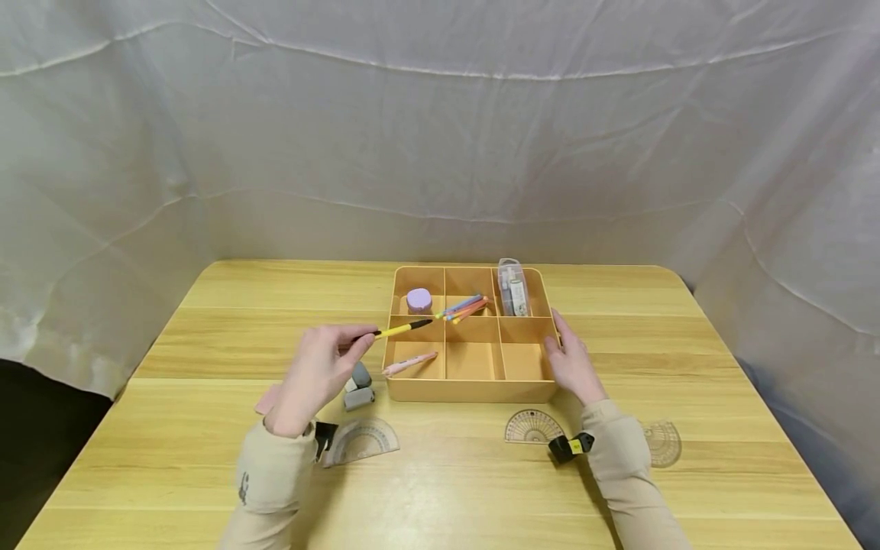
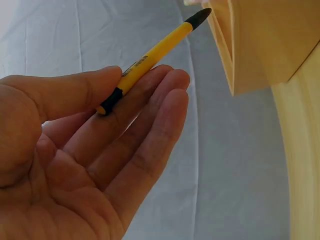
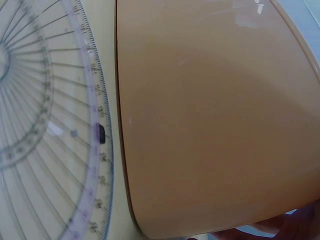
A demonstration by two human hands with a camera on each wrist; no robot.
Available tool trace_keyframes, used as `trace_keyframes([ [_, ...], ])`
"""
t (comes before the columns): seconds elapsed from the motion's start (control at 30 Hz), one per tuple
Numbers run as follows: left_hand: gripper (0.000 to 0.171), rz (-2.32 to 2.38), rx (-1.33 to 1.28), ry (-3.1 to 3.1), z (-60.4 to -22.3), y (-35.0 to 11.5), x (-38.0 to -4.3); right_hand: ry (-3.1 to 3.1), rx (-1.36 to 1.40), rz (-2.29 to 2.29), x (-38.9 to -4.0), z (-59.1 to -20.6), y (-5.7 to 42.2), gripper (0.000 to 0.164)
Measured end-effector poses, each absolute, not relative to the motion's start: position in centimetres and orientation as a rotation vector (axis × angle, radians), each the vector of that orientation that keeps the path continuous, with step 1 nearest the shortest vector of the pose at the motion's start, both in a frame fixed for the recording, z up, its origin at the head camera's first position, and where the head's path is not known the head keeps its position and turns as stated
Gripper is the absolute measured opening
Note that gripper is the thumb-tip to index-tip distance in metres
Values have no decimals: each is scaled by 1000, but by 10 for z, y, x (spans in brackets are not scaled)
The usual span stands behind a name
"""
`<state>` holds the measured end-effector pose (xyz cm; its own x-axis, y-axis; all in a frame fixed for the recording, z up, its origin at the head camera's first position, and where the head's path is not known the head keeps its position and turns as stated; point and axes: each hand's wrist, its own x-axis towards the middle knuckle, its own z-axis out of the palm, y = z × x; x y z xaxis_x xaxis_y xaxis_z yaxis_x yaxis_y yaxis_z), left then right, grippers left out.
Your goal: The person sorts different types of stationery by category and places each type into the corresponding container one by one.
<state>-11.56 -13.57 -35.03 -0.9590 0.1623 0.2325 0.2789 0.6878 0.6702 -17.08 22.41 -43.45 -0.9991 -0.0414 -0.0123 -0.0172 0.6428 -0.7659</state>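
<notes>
My left hand (image 1: 318, 373) pinches a yellow pen with black ends (image 2: 160, 50) between thumb and fingers, its dark tip pointing over the front left compartment of an orange six-compartment organizer tray (image 1: 474, 391). With my right hand (image 1: 576, 368) I grip the tray's right wall, thumb at the rim; in the right wrist view the fingers (image 3: 295, 222) are mostly hidden. A pale pink pen (image 1: 410, 363) leans in the front left compartment. Behind it sits a purple-lidded container (image 1: 418, 300). Several colored sticks (image 1: 464, 308) lie in the back middle, and a clear case (image 1: 513, 290) stands back right.
Grey eraser-like blocks (image 1: 359, 398) lie beside the tray's left front corner. A clear protractor (image 1: 362, 441) rests near the left wrist, another (image 1: 532, 426) before the tray, a third (image 1: 663, 444) beyond the right sleeve. Something pink (image 1: 267, 400) is partly behind my left hand.
</notes>
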Motion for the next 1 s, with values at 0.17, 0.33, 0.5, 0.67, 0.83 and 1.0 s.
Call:
trace_keyframes([
  [0.17, 23, -1079, -408, -2785, -357, -130, -118, 2829, -52, -1314, -171, -434, 224, 58],
  [0.33, 22, -966, -413, -2829, -364, -124, -119, 2824, -58, -1319, -171, -435, 224, 58],
  [0.5, 22, -877, -408, -2856, -368, -119, -119, 2825, -58, -1321, -171, -435, 224, 58],
  [0.67, 22, -821, -385, -2886, -371, -115, -118, 2812, -48, -1317, -170, -433, 223, 58],
  [0.83, 22, -729, -396, -2905, -374, -111, -119, 2809, -52, -1315, -171, -433, 224, 58],
  [1.0, 22, -691, -409, -2896, -377, -110, -119, 2823, -56, -1307, -170, -433, 224, 58],
])
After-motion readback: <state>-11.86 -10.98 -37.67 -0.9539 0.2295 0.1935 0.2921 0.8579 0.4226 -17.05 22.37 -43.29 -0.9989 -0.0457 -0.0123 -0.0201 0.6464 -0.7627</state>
